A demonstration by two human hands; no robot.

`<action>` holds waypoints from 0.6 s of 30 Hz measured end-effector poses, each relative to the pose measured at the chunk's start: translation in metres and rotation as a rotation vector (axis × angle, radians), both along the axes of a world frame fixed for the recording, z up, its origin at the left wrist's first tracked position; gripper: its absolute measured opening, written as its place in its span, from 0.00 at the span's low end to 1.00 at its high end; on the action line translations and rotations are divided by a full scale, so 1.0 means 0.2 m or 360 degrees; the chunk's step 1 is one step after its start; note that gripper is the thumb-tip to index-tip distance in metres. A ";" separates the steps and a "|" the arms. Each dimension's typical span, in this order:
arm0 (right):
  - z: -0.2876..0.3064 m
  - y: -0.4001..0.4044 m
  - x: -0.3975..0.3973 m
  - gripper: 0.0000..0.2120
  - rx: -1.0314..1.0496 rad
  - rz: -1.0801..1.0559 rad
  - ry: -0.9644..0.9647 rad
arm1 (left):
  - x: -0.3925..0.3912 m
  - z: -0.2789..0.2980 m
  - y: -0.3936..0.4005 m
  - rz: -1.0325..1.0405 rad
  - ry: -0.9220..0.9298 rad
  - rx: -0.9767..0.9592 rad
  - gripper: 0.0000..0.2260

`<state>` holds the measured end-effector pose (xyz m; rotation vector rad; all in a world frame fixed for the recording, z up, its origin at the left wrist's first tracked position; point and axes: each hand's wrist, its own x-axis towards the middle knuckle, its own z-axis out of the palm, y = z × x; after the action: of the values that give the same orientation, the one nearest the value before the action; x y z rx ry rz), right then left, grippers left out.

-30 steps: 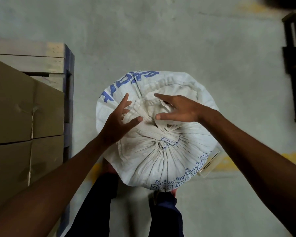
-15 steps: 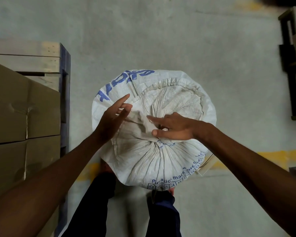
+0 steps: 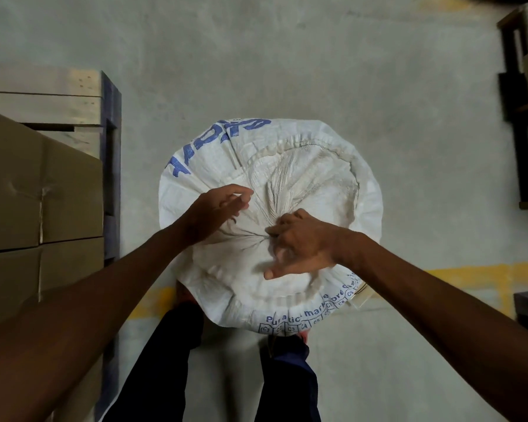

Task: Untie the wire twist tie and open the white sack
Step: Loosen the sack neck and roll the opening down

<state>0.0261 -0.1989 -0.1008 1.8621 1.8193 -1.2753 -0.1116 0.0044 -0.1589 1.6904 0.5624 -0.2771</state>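
Our right hand (image 3: pixel 305 242) has dropped from the loose flap onto the gathered neck of the white sack (image 3: pixel 311 175) standing at our feet, fingers curled there though the tie itself is hidden, while our left hand (image 3: pixel 217 211) hovers half-open, empty, so untwisting looks about to begin.

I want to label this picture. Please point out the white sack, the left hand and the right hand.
white sack (image 3: pixel 311 175): head view, creased top fabric.
left hand (image 3: pixel 214 208): head view, back of hand.
right hand (image 3: pixel 305 242): head view, back of hand.
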 end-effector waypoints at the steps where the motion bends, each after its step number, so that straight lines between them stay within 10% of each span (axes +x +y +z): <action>1: -0.02 -0.02 -0.01 0.44 0.0021 -0.0007 0.0032 | 0.01 0.00 -0.01 -0.0022 0.0026 -0.0030 0.31; 13: -0.08 -0.34 -0.02 0.28 0.0382 -0.0233 -0.0097 | -0.05 -0.02 -0.17 -0.0584 -0.0353 0.0755 0.23; 18: -0.11 -0.48 -0.07 0.44 0.0254 -0.0068 -0.0351 | -0.05 -0.04 -0.23 -0.1005 -0.0675 0.1391 0.27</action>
<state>0.0114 -0.2942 -0.1220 2.0428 1.8172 -0.9172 -0.1221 -0.0409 -0.1678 2.6667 -0.2459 -0.1037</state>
